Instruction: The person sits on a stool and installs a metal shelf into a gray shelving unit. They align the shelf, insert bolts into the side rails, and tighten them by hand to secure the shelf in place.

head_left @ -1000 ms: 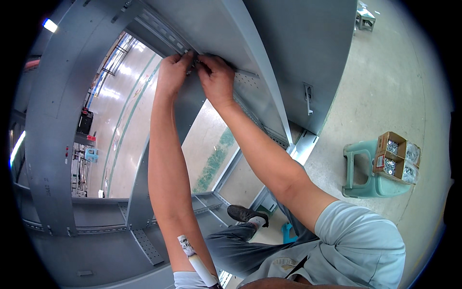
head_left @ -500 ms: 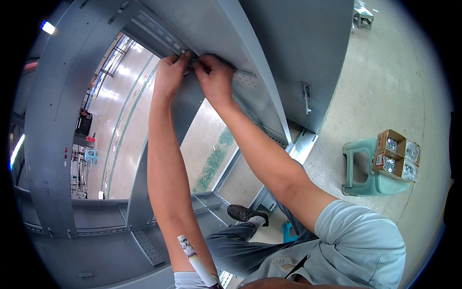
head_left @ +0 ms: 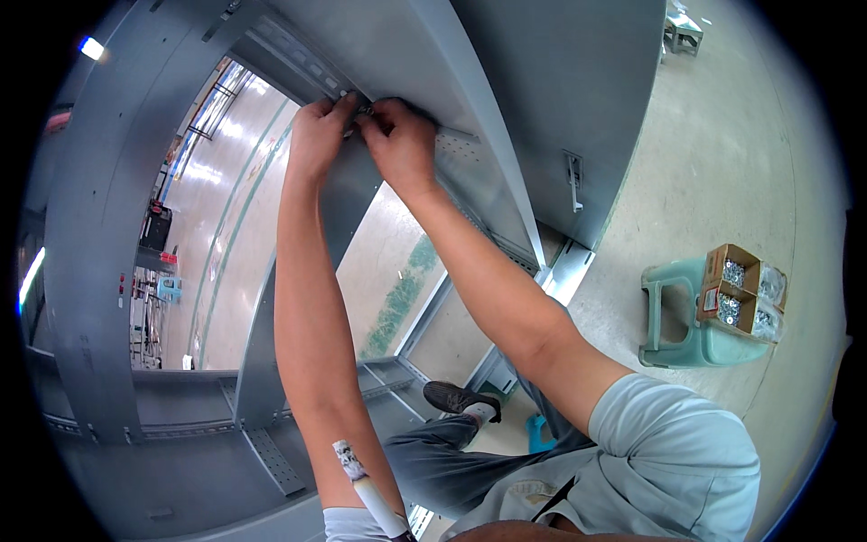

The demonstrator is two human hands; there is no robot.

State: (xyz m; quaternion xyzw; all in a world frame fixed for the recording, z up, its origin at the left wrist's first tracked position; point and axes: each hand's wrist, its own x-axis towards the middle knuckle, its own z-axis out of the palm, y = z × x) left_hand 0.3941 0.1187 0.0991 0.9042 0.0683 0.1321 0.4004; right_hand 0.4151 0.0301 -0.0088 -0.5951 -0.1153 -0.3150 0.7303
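Observation:
My left hand (head_left: 321, 134) and my right hand (head_left: 404, 144) meet at a perforated steel rail (head_left: 302, 63) high inside a grey metal cabinet frame (head_left: 99, 226). Both are closed, with thumbs and fingertips pinched close together. A small shiny metal piece (head_left: 367, 110) shows between the fingertips; its kind is too small to tell. Left fingertips press at the rail's lower end, partly covering a small light-coloured fitting (head_left: 344, 93). Beside my right hand stands a grey panel (head_left: 411, 54) that curves in the picture.
A grey door (head_left: 569, 108) with a handle (head_left: 574, 181) stands at the right. Farther right, a green stool (head_left: 668, 312) bears a divided cardboard box (head_left: 746, 291) of small metal fasteners and clear bags. A burning cigarette (head_left: 372, 497) juts up near my left forearm. Steel crossbars run below.
Both hands stay pinched at the same spot, with only slight finger movement. The whole view has shifted very slightly.

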